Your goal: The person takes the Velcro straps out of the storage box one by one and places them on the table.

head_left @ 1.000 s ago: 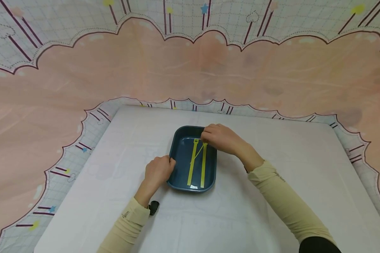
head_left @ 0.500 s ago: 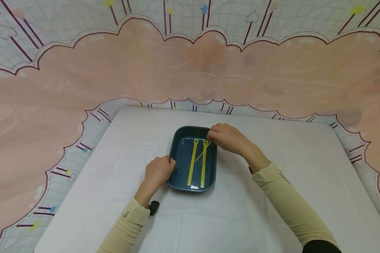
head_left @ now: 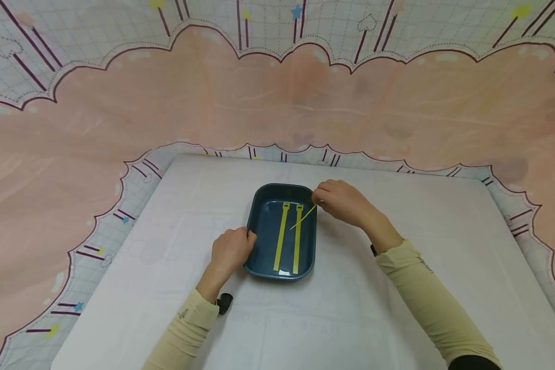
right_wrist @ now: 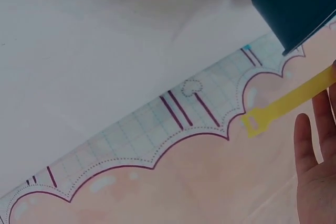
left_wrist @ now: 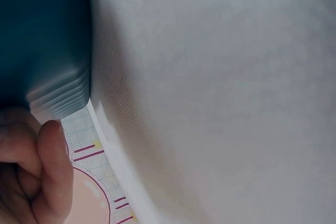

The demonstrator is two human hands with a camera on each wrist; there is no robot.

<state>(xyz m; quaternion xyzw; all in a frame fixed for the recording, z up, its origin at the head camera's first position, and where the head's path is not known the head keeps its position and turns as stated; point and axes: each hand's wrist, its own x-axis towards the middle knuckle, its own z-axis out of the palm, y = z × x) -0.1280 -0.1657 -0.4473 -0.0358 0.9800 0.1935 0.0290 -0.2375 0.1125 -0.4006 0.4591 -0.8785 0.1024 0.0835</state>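
A dark blue rectangular tray (head_left: 262, 252) stands on the white table, its wall also in the left wrist view (left_wrist: 47, 30). My left hand (head_left: 231, 250) grips its left rim with curled fingers. Inside lie two flat yellow cable ties, a left one (head_left: 279, 241) and a right one (head_left: 297, 246), slotted heads at the far end. Over the tray's far right rim, my right hand (head_left: 339, 202) pinches a third yellow cable tie (head_left: 304, 217), which slants down to the left above the right tie. In the right wrist view, the held tie's slotted head (right_wrist: 255, 121) points away from the fingers.
The white tabletop (head_left: 351, 308) reaches out on all sides of the tray. Beyond its edges hangs a peach cloth (head_left: 277, 103) with a scalloped, printed border. A black wrist device (head_left: 224, 303) sits at my left wrist.
My right hand has moved to the right, from over the tray's far right corner to beyond its rim, drawing the held cable tie along. The left hand and tray have stayed put.
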